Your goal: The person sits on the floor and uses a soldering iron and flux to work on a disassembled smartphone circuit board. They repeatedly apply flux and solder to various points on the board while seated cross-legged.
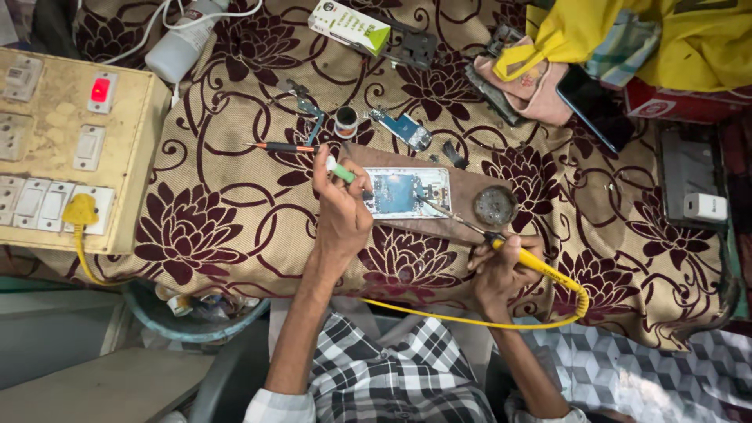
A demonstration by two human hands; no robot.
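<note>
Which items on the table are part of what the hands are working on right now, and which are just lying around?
In use: opened phone; soldering iron in right hand; green-tipped tool in left hand; round tin beside the phone.

Lying about: screwdriver, green box, white bottle, dark phone, yellow bag, switchboard.

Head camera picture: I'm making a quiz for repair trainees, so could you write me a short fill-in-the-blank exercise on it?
1. The right hand holds a soldering iron with a ____ handle and cord.
2. The left hand holds a ____ tool at the opened phone.
3. On the switch board, one switch glows ____.
4. The table is covered with a ____-patterned cloth.

Missing words: yellow; green; red; flower
</note>
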